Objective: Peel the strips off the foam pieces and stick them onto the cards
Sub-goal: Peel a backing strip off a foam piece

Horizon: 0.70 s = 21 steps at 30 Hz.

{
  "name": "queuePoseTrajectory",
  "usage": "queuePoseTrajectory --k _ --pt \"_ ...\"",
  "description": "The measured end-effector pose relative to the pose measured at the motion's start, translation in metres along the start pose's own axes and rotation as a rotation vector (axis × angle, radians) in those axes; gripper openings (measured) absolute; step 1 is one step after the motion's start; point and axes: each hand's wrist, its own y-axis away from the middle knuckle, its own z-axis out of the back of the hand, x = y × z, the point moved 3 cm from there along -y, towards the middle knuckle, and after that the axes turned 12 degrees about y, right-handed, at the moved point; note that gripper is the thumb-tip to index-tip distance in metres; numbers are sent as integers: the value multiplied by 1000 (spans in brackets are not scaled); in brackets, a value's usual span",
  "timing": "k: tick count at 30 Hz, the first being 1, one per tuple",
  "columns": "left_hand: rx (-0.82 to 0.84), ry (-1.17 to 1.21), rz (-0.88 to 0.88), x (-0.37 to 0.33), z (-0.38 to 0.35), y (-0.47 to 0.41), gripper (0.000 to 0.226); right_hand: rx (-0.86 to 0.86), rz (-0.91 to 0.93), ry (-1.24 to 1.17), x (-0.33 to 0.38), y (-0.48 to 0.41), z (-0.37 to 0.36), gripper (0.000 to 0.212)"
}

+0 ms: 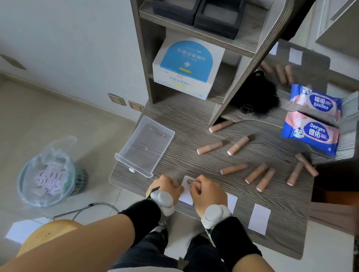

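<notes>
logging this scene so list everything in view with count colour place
foam pieces: eight, tan, loose on desk; ninth on left card
cards: three, white, desk's near edge
tray: one, clear, desk left
wipes: one pack, blue and pink, desk right
box: one, white and blue, middle shelf
black boxes: two, top shelf
bundle: one, black, desk back
bin: one, bag-lined, floor left
stool: one, wooden, by bin
paper: one, white, floor by stool
hands: two; left hand at card's edge, right hand pinches ninth piece
</notes>
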Motion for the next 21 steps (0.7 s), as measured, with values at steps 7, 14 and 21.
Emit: queuePoseTrajectory --k 7,14,21 --pt "-9 -9 24 0 0 0 40 5 33 4 5 -2 0 23" --pt "-24 -28 25 -3 0 3 33 32 58 61 10 -6 -2 20" --pt "-3 -41 3 -5 -1 5 24 9 14 107 4 -5 -1 18"
